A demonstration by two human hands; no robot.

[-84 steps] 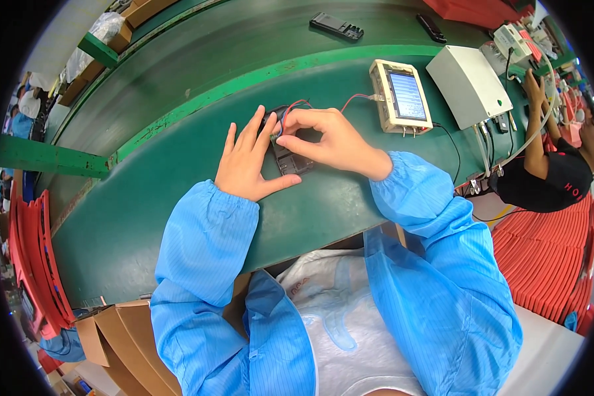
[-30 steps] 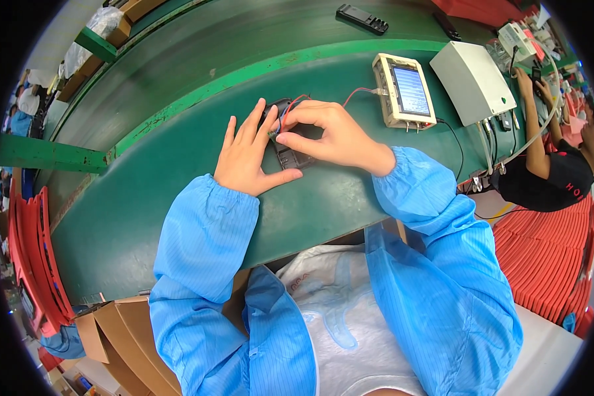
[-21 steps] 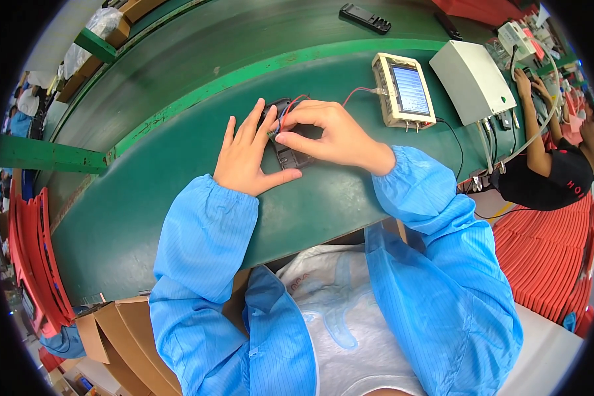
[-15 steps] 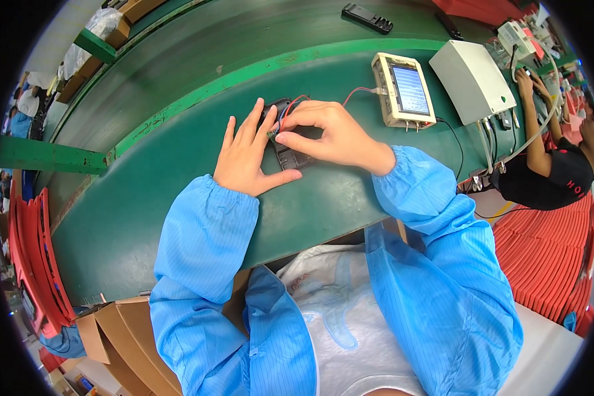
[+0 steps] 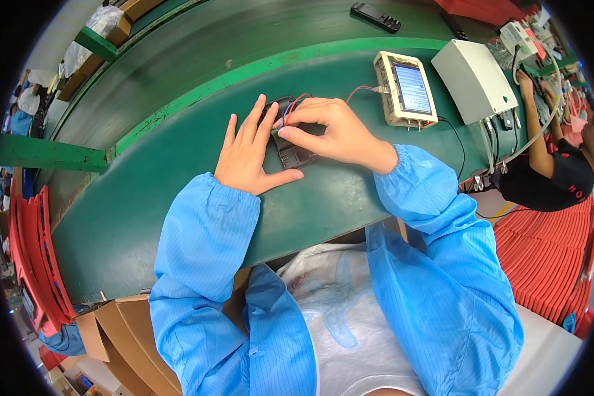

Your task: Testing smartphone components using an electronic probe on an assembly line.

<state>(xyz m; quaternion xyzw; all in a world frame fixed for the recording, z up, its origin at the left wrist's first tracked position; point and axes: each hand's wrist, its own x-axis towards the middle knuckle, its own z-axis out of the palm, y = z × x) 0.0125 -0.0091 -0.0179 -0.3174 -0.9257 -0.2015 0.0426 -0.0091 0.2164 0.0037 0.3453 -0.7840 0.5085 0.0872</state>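
On the green bench lies a black plastic device (image 5: pixel 296 156), partly covered by both hands. My left hand (image 5: pixel 244 150) is spread along its left side, fingers stretched out and thumb reaching toward its near edge. Over the device, my right hand (image 5: pixel 330 132) pinches a small wired connector (image 5: pixel 278 131) between thumb and forefinger; the fingertips hide much of it. Red and blue wires (image 5: pixel 289 111) rise from this pinch and loop behind the right hand. A red lead (image 5: pixel 358 90) emerges beyond that hand and joins a cream handheld tester (image 5: pixel 404 89) with a lit screen.
Right of the tester stands a pale grey box (image 5: pixel 474 80) with cables at its near end. Beyond the green rail (image 5: pixel 244 72), a black plastic part (image 5: pixel 375 17) lies on a dark belt. Red trays (image 5: pixel 541 244) are stacked at right, near a co-worker's arm (image 5: pixel 540 142).
The black part on the belt has shifted slightly right. My hands keep nearly the same place and pose, with the right hand still pinching over the device.
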